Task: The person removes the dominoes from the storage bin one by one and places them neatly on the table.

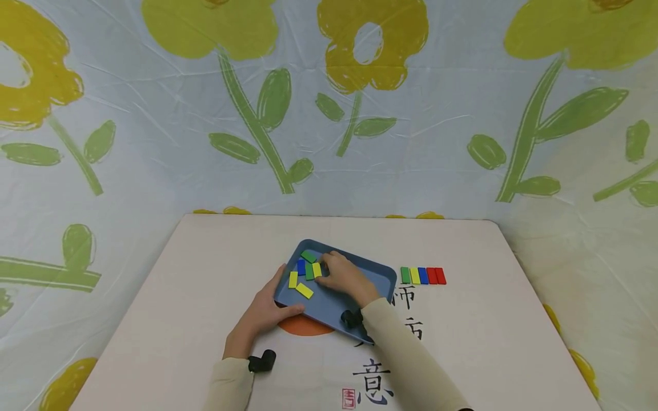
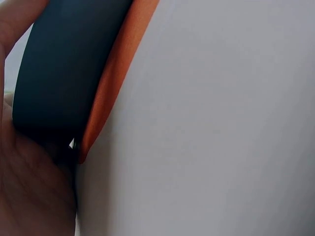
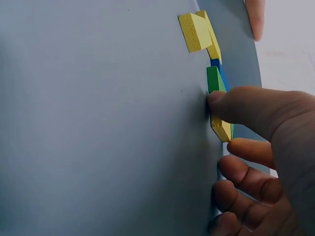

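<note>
So the small yellow rectangular block (image 1: 316, 269) looks like painted wood to me (can't rule out plastic), and I'd bet it's light, stiff and pretty tough, maybe a bit slick on the flat faces. I'd grab it by the short ends, which is basically how the right hand (image 1: 346, 278) has it: thumb near one end, index fingertip at the other, pinching it, with the other fingers loosely bent alongside. In the head view the block is just below the middle of the frame, right at the fingertips on the hand's left, inside a shallow blue-grey rectangular tray (image 1: 329, 305). Careful with the flat green rectangular block (image 1: 309, 271), it's snug up against the yellow one's left side and could get dragged along. Left hand (image 1: 264, 311) is hanging onto the tray at its lower-left corner, thumb along the near edge, fingers up the left side. Over on the right of the frame there's a tidy row of coloured blocks (image 1: 423, 275) on the pale tabletop (image 1: 514, 342).
</note>
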`<state>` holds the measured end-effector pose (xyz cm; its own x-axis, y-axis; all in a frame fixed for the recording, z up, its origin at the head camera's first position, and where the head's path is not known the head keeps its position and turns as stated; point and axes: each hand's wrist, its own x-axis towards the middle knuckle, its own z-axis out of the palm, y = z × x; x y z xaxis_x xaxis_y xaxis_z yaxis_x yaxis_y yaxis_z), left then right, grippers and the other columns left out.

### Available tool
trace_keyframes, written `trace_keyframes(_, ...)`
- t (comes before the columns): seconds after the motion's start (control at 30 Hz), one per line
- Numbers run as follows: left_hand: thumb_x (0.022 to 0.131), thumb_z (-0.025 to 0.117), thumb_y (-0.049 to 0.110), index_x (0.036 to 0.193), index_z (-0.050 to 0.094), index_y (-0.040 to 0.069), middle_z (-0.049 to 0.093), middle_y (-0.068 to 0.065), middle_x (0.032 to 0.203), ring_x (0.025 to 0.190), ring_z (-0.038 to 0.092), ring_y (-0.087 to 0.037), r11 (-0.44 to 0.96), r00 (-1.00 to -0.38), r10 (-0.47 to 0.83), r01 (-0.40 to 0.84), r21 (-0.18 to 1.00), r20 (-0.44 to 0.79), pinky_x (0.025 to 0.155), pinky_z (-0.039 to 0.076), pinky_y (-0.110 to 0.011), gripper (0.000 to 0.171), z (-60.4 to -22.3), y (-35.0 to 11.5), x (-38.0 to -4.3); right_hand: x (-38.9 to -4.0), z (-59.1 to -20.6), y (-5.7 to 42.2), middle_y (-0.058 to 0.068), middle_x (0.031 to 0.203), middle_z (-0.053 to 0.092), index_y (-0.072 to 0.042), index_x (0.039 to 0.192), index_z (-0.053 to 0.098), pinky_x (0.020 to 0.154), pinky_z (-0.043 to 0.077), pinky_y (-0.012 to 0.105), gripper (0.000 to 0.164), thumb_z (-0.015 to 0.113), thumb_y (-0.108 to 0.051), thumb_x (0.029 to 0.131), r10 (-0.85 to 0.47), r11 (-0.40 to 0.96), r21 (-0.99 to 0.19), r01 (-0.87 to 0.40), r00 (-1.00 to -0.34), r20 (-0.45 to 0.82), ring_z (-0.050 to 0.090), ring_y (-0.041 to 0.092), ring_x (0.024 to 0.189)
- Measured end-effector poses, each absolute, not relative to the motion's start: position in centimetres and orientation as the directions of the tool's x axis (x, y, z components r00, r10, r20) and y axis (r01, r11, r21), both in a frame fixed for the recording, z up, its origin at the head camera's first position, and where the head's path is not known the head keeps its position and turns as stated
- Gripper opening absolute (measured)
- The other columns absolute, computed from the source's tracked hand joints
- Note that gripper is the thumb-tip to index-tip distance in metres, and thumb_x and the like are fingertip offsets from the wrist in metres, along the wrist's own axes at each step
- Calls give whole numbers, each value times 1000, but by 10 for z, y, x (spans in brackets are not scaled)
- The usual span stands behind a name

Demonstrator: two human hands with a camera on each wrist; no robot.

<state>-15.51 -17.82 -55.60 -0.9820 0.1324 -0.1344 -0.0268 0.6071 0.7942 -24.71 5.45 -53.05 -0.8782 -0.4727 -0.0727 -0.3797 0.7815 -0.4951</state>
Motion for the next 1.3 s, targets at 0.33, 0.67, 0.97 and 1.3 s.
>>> trace_keyframes(0.33,78,82,63,167,12,34,28,-7,170,153,32,-37,616,-981,131,-32,787,-143,120,31,-66,117,-557,-177,-156,-244,-526,65,6,113,63,-7,134,63,85,54,36,51,74,-33,92,-478,761,-530,-374,-875,-70,56,17,94)
trace_keyframes(0.67,77,82,64,167,12,31,27,-7,170,154,31,-37,615,-982,132,-25,788,-134,120,31,-65,119,-556,-178,-156,-240,-504,90,5,114,63,-10,133,62,81,54,36,48,72,-30,89,-446,754,-562,-341,-893,-56,57,17,96)
trace_keyframes(0.97,77,84,60,166,13,34,26,-5,170,155,29,-37,600,-982,140,-15,800,-124,121,30,-65,117,-557,-179,-155,-238,-489,127,8,111,63,-9,131,62,77,53,35,47,72,-27,89,-422,745,-571,-344,-906,-5,57,19,92)
trace_keyframes(1.3,78,84,58,166,11,35,26,-6,170,155,29,-37,596,-981,148,-15,803,-128,120,30,-65,116,-558,-179,-155,-231,-477,186,14,112,61,-7,133,60,68,52,32,48,71,-26,91,-340,763,-589,-267,-940,-14,56,23,87)
